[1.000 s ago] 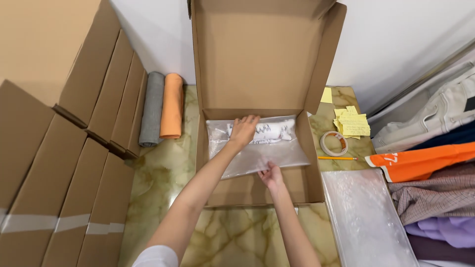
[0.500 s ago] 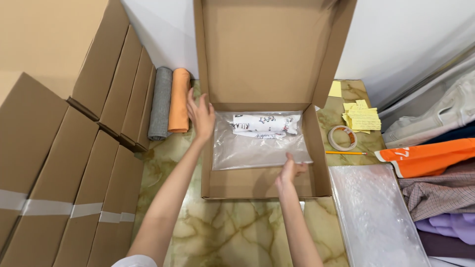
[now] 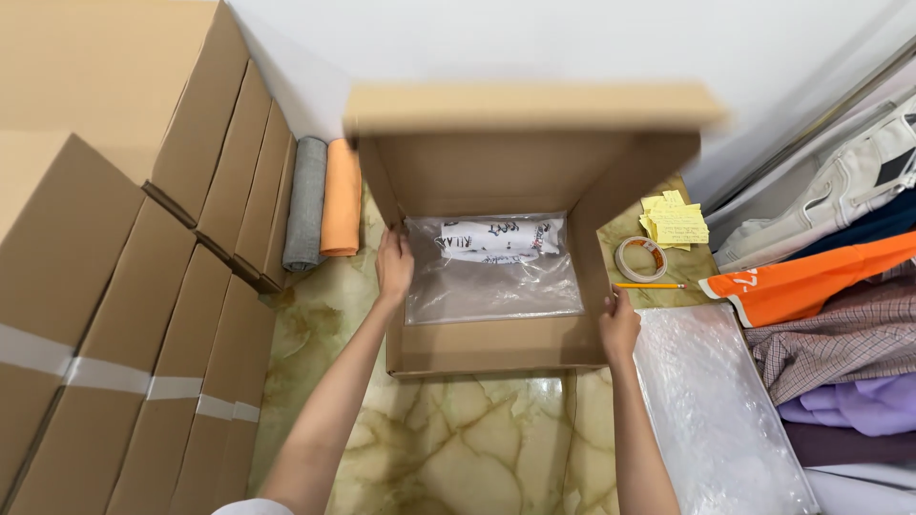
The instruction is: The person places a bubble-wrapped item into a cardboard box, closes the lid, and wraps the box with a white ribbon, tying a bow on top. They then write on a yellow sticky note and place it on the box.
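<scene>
A polished floor (image 3: pixel 458 448) of green-veined marble fills the near ground, with a white wall (image 3: pixel 534 48) rising behind everything. On the near right lies a stack of clear plastic bags (image 3: pixel 711 410), and beyond it a heap of folded garments (image 3: pixel 830 324) in check, purple and orange. Along the left run rows of closed cardboard cartons (image 3: pixel 124 315).

In the middle sits an open cardboard box (image 3: pixel 491 348). The right hand (image 3: pixel 618 329) rests against the box's right wall near the front corner, fingers curled over the edge; how firmly it grips is hard to judge from this angle. The left hand (image 3: pixel 393 267) is pressed flat and open against the left wall, thumb inside.

Inside the box, lying flat on its bottom, is a clear bag with a folded white printed garment (image 3: pixel 491 257). The box's lid (image 3: pixel 530 105) stands tilted over it, blurred.

Just right of the box lie a pencil (image 3: pixel 649 285), a roll of tape (image 3: pixel 640 257) and yellow sticky notes (image 3: pixel 676 219). Further back on the left, two rolled cloths, grey (image 3: pixel 305 215) and orange (image 3: pixel 341 195), lie beside the cartons.
</scene>
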